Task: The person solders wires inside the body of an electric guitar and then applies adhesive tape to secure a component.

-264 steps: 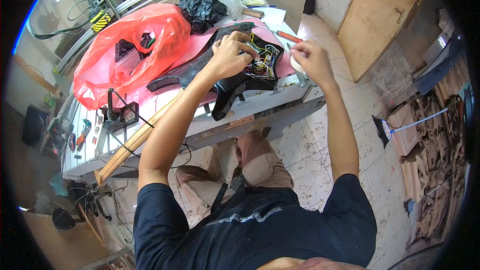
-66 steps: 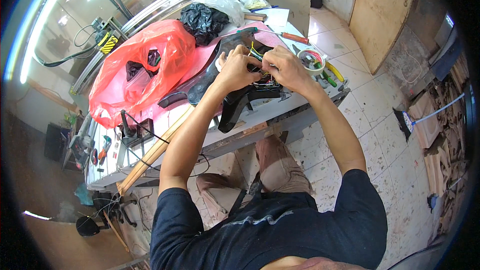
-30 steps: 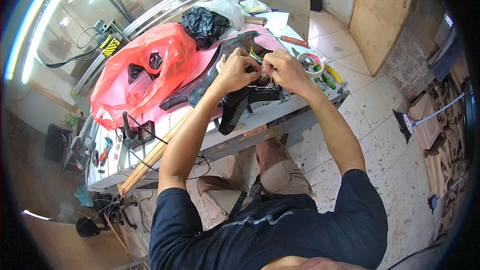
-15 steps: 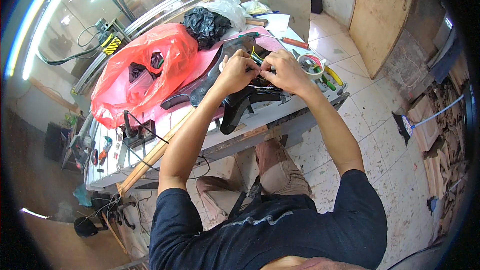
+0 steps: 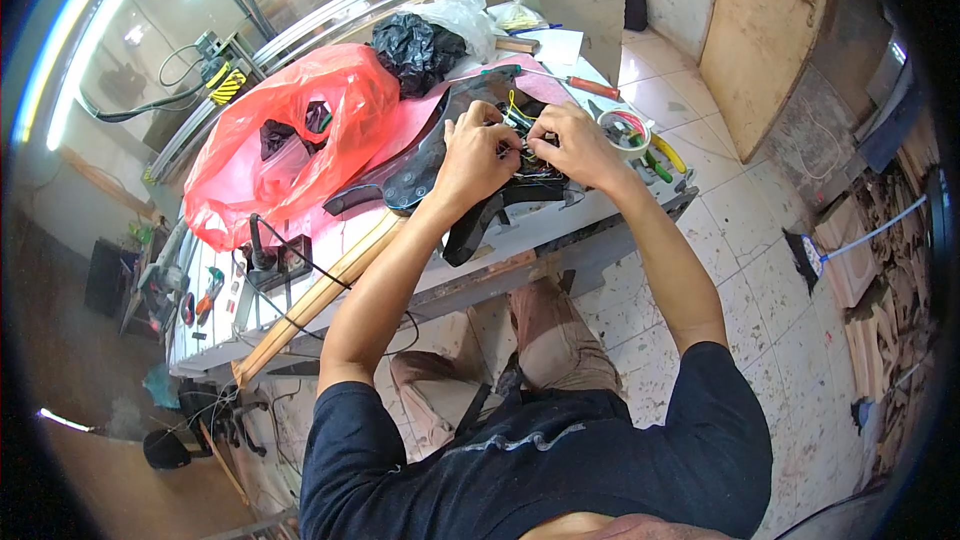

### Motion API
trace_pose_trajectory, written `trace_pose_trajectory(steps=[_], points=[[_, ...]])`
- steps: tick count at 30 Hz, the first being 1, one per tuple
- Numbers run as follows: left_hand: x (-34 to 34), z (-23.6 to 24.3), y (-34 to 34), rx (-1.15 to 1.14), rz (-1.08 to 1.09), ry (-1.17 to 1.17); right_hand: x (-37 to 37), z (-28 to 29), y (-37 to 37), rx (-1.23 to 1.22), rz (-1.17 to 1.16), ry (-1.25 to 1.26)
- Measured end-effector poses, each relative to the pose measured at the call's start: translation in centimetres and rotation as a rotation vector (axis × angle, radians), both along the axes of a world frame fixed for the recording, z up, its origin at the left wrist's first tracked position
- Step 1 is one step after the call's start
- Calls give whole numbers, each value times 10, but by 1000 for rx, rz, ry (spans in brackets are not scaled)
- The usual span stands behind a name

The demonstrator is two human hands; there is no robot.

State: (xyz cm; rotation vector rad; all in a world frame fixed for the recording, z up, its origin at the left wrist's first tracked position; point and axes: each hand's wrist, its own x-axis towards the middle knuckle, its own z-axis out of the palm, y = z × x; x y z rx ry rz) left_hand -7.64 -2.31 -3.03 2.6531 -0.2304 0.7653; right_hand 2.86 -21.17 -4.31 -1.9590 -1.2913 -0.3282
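Observation:
A black plastic shell with curved arms (image 5: 400,186) lies open on the bench, with thin wires and small electronic parts inside. A yellow wire (image 5: 513,103) loops up beyond my fingers. My left hand (image 5: 478,158) is over the shell's middle, thumb and fingertips pinched together. Facing it, almost fingertip to fingertip, my right hand (image 5: 575,145) is pinched too. Between them is what looks like a thin wire end, mostly hidden by the fingers. Pink sheet (image 5: 400,128) shows under the shell.
A red plastic bag (image 5: 225,180) and a black bag (image 5: 420,50) stand left and behind. A screwdriver (image 5: 594,87), tape roll (image 5: 642,148) and yellow-handled tool (image 5: 668,152) lie at right. A wooden strip (image 5: 320,298) and black cable (image 5: 330,278) cross the near left edge.
Both hands stay pinched over the shell. My left hand has turned slightly and its fingers have shifted a little; more wiring shows between the hands.

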Motion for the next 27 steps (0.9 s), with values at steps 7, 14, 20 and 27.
trace_pose_trajectory(steps=[7, 14, 20, 27], points=[[-2, 4, -8, 104, 99, 4, 2, -1, 0, 29, 23, 4], [7, 5, -8, 134, 107, 48, 3, -2, -1, 44, 44, -30], [19, 3, 1, 101, 89, 122, 4, -4, -1, 56, 45, -61], [27, 0, 13, 70, 31, 208, 1, -3, -1, 86, 41, -77]])
